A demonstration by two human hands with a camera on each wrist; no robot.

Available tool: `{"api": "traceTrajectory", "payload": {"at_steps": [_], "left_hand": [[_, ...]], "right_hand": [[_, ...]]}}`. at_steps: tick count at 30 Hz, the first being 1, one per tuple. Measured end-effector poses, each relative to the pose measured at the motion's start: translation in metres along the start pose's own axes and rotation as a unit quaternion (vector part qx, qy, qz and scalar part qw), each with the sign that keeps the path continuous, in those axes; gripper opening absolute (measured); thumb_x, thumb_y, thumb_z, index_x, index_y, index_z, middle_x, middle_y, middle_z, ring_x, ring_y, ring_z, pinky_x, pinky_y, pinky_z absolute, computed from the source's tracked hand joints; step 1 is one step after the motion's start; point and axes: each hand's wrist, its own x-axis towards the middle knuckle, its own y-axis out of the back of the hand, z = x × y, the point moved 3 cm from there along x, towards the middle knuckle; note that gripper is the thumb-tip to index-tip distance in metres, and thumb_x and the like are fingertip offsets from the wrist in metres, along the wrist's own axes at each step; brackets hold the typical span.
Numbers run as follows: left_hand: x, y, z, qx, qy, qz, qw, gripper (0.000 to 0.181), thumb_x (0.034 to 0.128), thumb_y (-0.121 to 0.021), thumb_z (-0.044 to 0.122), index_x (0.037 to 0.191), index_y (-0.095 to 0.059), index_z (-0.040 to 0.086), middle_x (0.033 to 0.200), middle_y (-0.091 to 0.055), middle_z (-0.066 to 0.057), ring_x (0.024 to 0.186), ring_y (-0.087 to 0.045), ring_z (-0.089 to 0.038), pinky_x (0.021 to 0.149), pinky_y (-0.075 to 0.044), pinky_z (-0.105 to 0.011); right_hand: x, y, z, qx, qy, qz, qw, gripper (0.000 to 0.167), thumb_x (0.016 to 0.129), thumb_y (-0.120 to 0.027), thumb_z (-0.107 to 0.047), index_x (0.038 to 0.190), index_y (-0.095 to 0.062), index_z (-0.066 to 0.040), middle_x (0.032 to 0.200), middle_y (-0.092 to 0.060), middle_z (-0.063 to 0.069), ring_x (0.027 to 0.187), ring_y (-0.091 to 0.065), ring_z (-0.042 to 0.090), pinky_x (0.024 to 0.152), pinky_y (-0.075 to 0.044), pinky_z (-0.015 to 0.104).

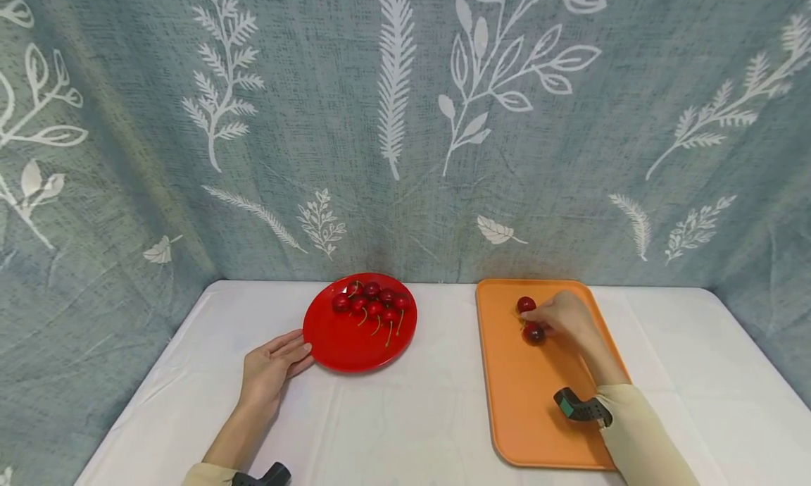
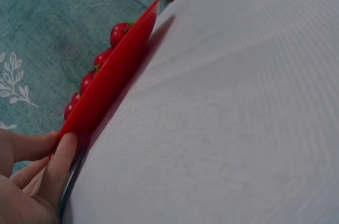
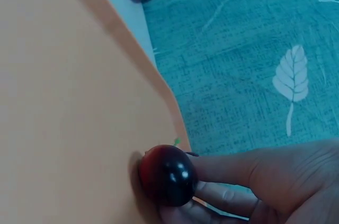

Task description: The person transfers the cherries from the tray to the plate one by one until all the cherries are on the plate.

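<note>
My left hand (image 1: 269, 370) holds the near-left rim of a round red plate (image 1: 345, 349), thumb and fingers at its edge. Several red cherries (image 1: 374, 308) with green stems are gathered on the plate's far half. Over an orange tray (image 1: 526, 408), my right hand (image 1: 567, 317) pinches at a dark cherry (image 3: 168, 175) by its stem side; the exact contact is partly hidden. Just beyond the fingertips, a second cherry (image 1: 526, 304) lies on the tray. In the left wrist view, the left hand (image 2: 39, 166) meets the plate's edge (image 2: 108, 83).
A white cloth (image 1: 437, 394) covers the table, and a strip of it separates plate and tray. Behind the table hangs a blue-green curtain (image 1: 418, 218) with white leaf prints. Each wrist wears a dark strap (image 1: 586, 408).
</note>
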Motion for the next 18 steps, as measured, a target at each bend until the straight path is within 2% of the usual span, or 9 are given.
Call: {"api": "traceTrajectory", "payload": {"at_steps": [4,7,10,14,18], "left_hand": [[0.000,0.000,-0.001,0.007,0.002,0.004,1.0000,0.051,0.0949,-0.063,0.008,0.141,-0.045,-0.005,0.138,-0.052,-0.024,0.087,-0.069,-0.002,0.080,-0.057,-0.023],[0.000,0.000,0.000,0.009,0.002,0.004,0.9999,0.052,0.0949,-0.063,0.008,0.142,-0.045,-0.005,0.139,-0.052,-0.025,0.087,-0.069,-0.002,0.080,-0.057,-0.023],[-0.001,0.000,0.001,0.010,0.001,0.001,0.9999,0.051,0.0952,-0.063,0.008,0.142,-0.045,-0.005,0.139,-0.051,-0.025,0.087,-0.070,-0.002,0.080,-0.057,-0.023],[-0.002,-0.001,0.002,0.008,0.002,0.000,1.0000,0.051,0.0952,-0.063,0.007,0.142,-0.045,-0.005,0.138,-0.052,-0.025,0.086,-0.070,-0.002,0.080,-0.057,-0.023],[-0.001,-0.001,0.002,0.007,0.005,0.002,1.0000,0.052,0.0950,-0.063,0.007,0.142,-0.045,-0.005,0.138,-0.053,-0.024,0.085,-0.070,-0.002,0.079,-0.057,-0.023]], "right_hand": [[-0.001,0.000,0.000,0.006,0.006,-0.001,1.0000,0.034,0.080,-0.079,-0.019,0.053,-0.061,-0.007,0.049,-0.056,-0.003,0.047,-0.053,0.008,0.047,-0.041,0.020],[-0.002,0.002,0.000,0.018,0.024,0.002,0.9995,0.021,0.081,-0.077,-0.015,0.070,-0.074,0.003,0.059,-0.067,0.005,0.052,-0.060,0.009,0.050,-0.048,0.020],[-0.003,0.006,-0.002,0.025,0.037,0.014,0.9989,0.020,0.083,-0.076,-0.013,0.079,-0.076,0.007,0.065,-0.070,0.007,0.056,-0.062,0.009,0.051,-0.049,0.020],[-0.003,0.011,-0.007,0.030,0.044,0.025,0.9983,0.023,0.086,-0.073,-0.016,0.077,-0.075,0.005,0.062,-0.066,0.002,0.058,-0.056,0.008,0.053,-0.045,0.017],[-0.006,0.009,-0.017,0.079,0.046,0.011,0.9957,0.024,0.089,-0.069,-0.014,0.093,-0.074,0.010,0.070,-0.071,0.007,0.063,-0.066,0.011,0.062,-0.056,0.020]]}}
